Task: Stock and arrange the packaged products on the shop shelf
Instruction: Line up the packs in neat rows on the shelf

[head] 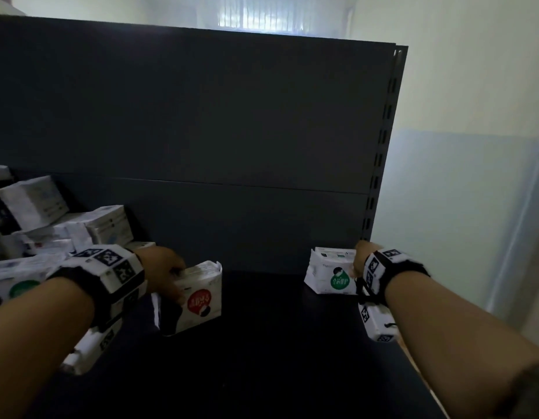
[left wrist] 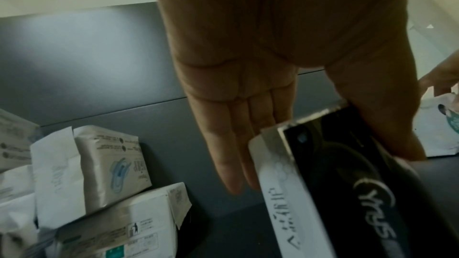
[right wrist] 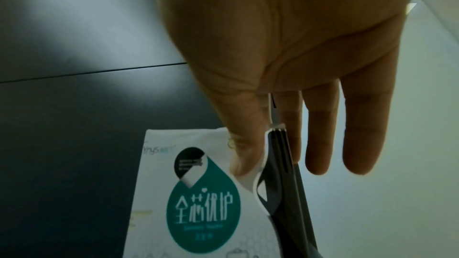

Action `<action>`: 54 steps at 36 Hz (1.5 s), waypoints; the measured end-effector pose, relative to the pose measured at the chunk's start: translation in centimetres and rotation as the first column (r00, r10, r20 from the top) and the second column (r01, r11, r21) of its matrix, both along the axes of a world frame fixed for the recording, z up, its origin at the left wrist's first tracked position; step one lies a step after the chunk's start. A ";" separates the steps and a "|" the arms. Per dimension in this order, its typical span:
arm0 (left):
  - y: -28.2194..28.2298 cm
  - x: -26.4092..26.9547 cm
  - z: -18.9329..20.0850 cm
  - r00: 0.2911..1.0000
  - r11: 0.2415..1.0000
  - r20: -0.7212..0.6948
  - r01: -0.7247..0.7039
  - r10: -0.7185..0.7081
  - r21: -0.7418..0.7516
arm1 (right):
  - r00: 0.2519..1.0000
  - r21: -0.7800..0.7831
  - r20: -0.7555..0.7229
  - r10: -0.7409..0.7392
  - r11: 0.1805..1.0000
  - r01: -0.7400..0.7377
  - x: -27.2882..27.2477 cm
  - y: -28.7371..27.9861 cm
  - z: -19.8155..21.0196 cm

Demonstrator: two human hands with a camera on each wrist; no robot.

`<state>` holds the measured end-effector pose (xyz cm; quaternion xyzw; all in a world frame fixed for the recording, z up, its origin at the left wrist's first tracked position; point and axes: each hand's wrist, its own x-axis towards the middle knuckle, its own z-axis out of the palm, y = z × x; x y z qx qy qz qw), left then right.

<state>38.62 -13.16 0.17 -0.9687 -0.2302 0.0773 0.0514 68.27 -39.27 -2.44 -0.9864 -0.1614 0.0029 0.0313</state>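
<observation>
Dark shelf deck (head: 262,343) is serving as the landmark; its dark back panel (head: 201,116) is rising behind it.

Left hand (head: 163,272) is reaching over the deck's left-middle part and gripping a white pack with a red label (head: 198,297). Thumb is lying on one face, fingers on the other, so the pack is pinched between them. The left wrist view is showing the fingers (left wrist: 238,144) held straight and close together behind the pack's black side panel. The pack is tilting; whether its lower edge is touching the deck is hard to tell.

Right hand (head: 359,263) is working at the deck's right rear, near the slotted upright (head: 380,152). It is holding a white pack with a green drop label (head: 330,275), which is standing upright on the deck. In the right wrist view the thumb (right wrist: 242,140) is pressing on the labelled front face, the fingers (right wrist: 320,128) are extending straight down behind the right edge, the pack nipped between.

A loose heap of white packs (head: 50,225) is lying at the deck's left end, against the back panel, some tipped over.
</observation>
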 end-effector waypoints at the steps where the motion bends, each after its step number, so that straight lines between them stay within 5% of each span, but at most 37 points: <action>1: 0.0 0.0 -0.1 1.000 1.000 -0.001 0.001 -0.001 0.005 | 0.999 -0.028 -0.007 -0.034 0.999 0.034 0.1 0.1 -0.1; 13: 0.3 -0.2 -0.2 1.000 1.000 0.015 0.019 -0.020 0.015 | 0.998 0.040 0.069 0.008 0.999 -0.011 -1.9 1.4 1.1; 16: 0.3 -0.5 -0.2 0.998 1.000 0.052 0.025 -0.025 -0.007 | 0.979 0.120 0.122 0.164 0.976 -0.179 -4.8 2.4 3.4; 20: 1.0 -1.5 0.2 0.987 0.979 0.160 0.019 0.014 -0.204 | 0.884 0.201 0.006 0.467 0.865 -0.459 -9.2 4.8 4.8; 23: 1.7 -2.5 1.2 0.937 0.892 0.325 0.037 0.125 -0.450 | 0.799 0.267 -0.142 0.584 0.800 -0.537 -12.1 6.7 4.4; 27: 2.3 -3.5 2.9 0.787 0.646 0.486 0.151 0.379 -0.748 | 0.652 0.400 -0.399 0.644 0.763 -0.509 -14.7 8.9 3.1; 33: 2.5 -3.9 3.6 0.661 0.484 0.557 0.318 0.503 -0.815 | 0.502 0.768 -0.378 0.778 0.566 -0.298 -17.3 12.5 2.4; 36: 2.6 -3.8 2.6 0.724 0.505 0.535 0.295 0.436 -0.811 | 0.469 0.885 -0.303 0.829 0.428 -0.183 -18.0 14.0 2.9; 40: 2.9 -4.1 1.4 0.785 0.670 0.535 0.216 0.313 -0.710 | 0.441 0.938 -0.232 0.867 0.320 -0.136 -18.2 15.2 3.3; 43: 3.3 -4.1 1.0 0.838 0.781 0.477 0.105 0.264 -0.616 | 0.474 0.895 -0.282 0.834 0.406 -0.183 -17.8 15.6 3.6; 46: 3.6 -4.1 0.6 0.898 0.861 0.392 0.029 0.200 -0.508 | 0.623 0.770 -0.260 0.738 0.548 -0.328 -17.1 16.4 3.6; 49: 4.4 -4.4 0.3 0.917 0.917 0.346 -0.048 0.197 -0.396 | 0.825 0.336 -0.032 0.564 0.784 -0.522 -16.2 17.6 3.5; 54: 6.7 -5.6 0.1 0.903 0.937 0.340 -0.152 0.261 -0.315 | 0.857 -0.045 0.147 0.494 0.869 -0.493 -14.4 19.2 2.1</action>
